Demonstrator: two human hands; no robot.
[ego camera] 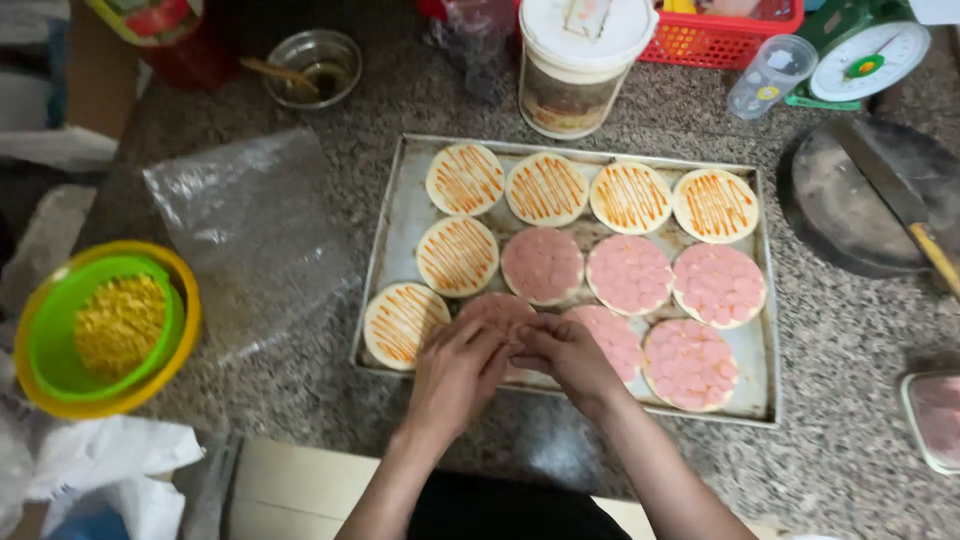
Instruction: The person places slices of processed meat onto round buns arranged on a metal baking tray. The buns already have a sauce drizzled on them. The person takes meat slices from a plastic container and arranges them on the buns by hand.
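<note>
Head view: both hands are meeting over a small dough round (497, 312) in the front row of the tray (400, 215). The left hand (455, 372) and right hand (568, 352) are pinching thin pink sausage slices, fingers curled nearly closed. The soft, floppy round is probably best lifted by its edge. A corn bowl (105, 330) is sitting left of the tray.

hands (510, 355) hide much of one sausage-topped round (497, 308).

A green bowl of corn (120, 325) sits left on the granite bench (850, 350), with a crumpled plastic sheet (250, 230), white tub (578, 65), kitchen scale (865, 55) and cleaver (905, 210) around
</note>
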